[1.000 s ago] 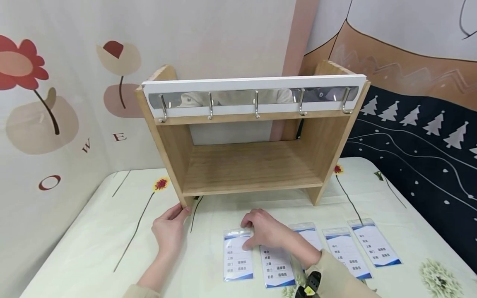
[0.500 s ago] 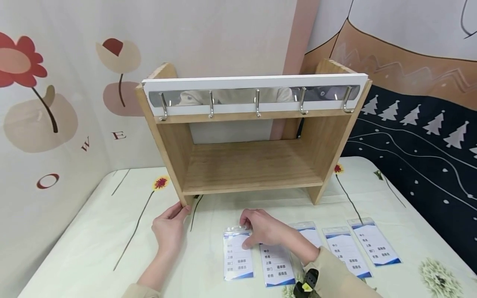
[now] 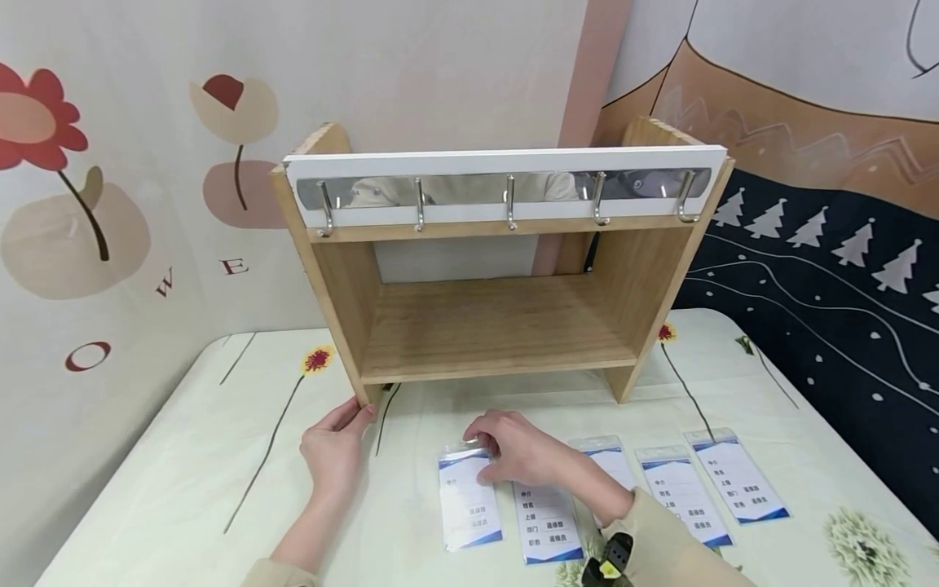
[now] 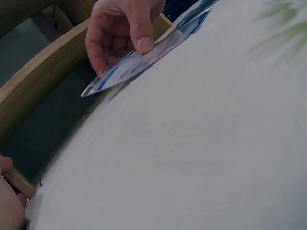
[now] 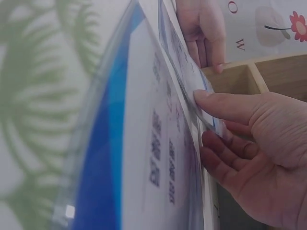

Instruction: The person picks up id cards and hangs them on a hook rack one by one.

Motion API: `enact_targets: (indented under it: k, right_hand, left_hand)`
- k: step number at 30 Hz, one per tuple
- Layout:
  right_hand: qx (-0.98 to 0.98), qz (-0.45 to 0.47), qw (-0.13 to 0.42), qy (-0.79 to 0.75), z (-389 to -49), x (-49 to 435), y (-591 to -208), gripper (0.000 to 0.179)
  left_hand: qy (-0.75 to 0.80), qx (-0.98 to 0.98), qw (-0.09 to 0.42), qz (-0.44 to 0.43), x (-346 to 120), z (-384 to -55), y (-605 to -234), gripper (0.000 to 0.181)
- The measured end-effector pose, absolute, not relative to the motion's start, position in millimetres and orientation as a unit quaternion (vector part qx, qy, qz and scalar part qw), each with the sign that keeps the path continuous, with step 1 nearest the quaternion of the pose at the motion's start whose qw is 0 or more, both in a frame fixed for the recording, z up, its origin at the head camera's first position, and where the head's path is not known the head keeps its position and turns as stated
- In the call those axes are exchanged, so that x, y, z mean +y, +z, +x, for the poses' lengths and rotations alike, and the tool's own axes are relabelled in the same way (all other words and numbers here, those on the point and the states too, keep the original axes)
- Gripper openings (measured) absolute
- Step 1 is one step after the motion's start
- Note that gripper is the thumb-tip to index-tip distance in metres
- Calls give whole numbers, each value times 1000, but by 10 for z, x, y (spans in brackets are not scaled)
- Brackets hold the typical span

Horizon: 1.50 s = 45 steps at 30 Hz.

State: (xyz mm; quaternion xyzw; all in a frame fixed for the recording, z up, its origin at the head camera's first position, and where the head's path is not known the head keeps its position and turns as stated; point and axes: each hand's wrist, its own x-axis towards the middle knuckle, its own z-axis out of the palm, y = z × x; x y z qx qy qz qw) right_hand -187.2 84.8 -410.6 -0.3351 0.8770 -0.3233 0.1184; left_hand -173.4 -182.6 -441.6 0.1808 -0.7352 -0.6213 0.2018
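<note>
My left hand (image 3: 333, 447) grips the front foot of the wooden shelf (image 3: 499, 322), at its lower left corner. My right hand (image 3: 522, 448) pinches the leftmost badge card (image 3: 469, 507) near its top right, the thumb on the printed face. In the left wrist view that card (image 4: 139, 64) is raised and slanted, with the thumb of the right hand (image 4: 125, 29) over it. The right wrist view has the fingers of the right hand (image 5: 259, 148) behind the card and the left hand (image 5: 202, 31) farther back.
Several more badge cards, one of them partly under the right forearm, lie to the right, such as the second card (image 3: 548, 526) and the far right card (image 3: 739, 481). A white rail with metal hooks (image 3: 510, 202) spans the shelf's upper front. Patterned curtains hang behind the table (image 3: 183, 456).
The leftmost badge card has turned slightly and tipped up at its top, pinched by the right hand, which has shifted a little left. The left hand stays on the shelf's foot.
</note>
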Motion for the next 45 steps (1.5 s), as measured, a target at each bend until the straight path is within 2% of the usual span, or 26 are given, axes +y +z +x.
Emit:
enact_targets:
  k: [23,45]
  right_hand:
    - [842,-346,52,-410,-1849,875,-3973,32]
    - [816,-367,-59,-442,-1963,859,-3686,31]
  left_hand:
    - [-625,-731,198,187,-1824,-1727,-4417,34]
    - [-627,-730,197,188,-1822,-1737,-4419,33]
